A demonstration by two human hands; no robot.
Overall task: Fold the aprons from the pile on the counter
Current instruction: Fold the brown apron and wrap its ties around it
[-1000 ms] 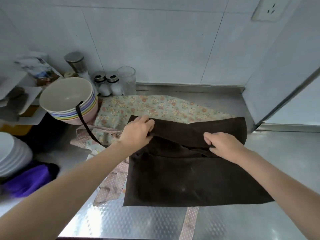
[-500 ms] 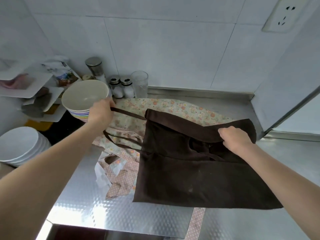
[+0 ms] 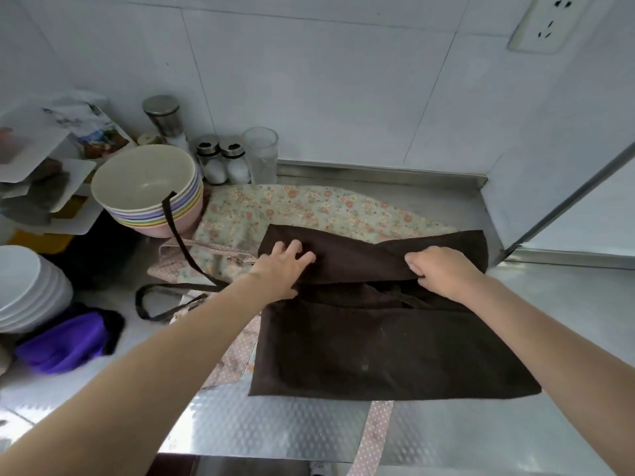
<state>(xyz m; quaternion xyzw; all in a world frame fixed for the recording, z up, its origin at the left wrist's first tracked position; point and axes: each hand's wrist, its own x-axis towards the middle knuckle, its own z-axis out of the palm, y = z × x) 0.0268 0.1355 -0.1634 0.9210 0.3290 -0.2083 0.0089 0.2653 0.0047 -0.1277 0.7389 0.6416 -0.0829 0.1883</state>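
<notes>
A dark brown apron (image 3: 385, 345) lies on the steel counter (image 3: 275, 431), its top part folded down as a flap. My left hand (image 3: 280, 269) rests on the flap's left end, fingers spread over the cloth and thumb under its edge. My right hand (image 3: 443, 269) grips the flap's lower edge on the right. The brown strap (image 3: 178, 242) runs left from the apron, over the rim of the stacked bowls, and loops on the counter. A floral apron (image 3: 309, 211) and a pink dotted apron (image 3: 233, 362) lie underneath.
Stacked pastel bowls (image 3: 147, 187) stand at the left, with white plates (image 3: 24, 286) and a purple cloth (image 3: 65, 341) nearer. Shakers (image 3: 223, 159), a glass (image 3: 261, 154) and a steel canister (image 3: 163, 115) line the back wall. A white panel (image 3: 567, 187) closes the right.
My left hand let go of the strap near the bowls and came back to the flap's left end. The strap now lies draped over the bowl rim. My right hand kept its grip.
</notes>
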